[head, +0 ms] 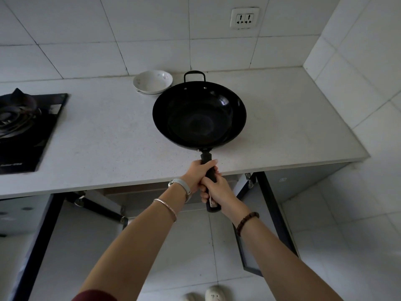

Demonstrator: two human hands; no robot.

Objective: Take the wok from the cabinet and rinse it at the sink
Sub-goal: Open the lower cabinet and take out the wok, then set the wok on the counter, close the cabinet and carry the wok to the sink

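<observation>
My left hand [198, 172] and right hand [217, 190] both curl tight round the handle [206, 158], left above right. The black wok [199, 115] is mid-frame over the countertop [108, 137], with a bowl [153, 81] by its upper-left rim.

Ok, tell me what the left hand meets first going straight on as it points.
The left hand points along the handle at the wok's pan; carrying it, likely the tiled wall next, with the bowl just left.
</observation>
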